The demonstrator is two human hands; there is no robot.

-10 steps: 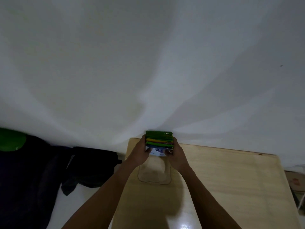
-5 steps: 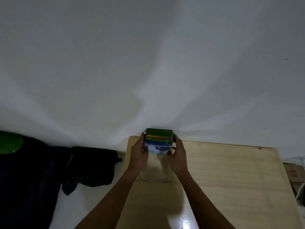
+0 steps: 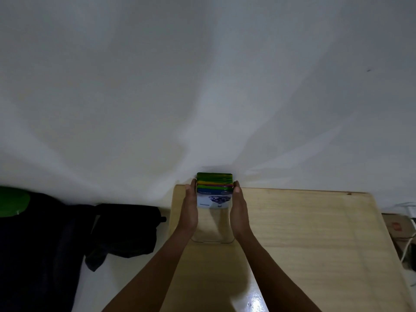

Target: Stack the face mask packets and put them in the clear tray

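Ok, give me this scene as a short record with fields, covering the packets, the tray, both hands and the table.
packets: stack of face mask packets, held upright on edge between both hands
front packet: white and blue, with dark berries printed on it
left hand: flat against the stack's left side
right hand: flat against the stack's right side
clear tray: on the table, under the stack
table: light wooden table, against a white wall
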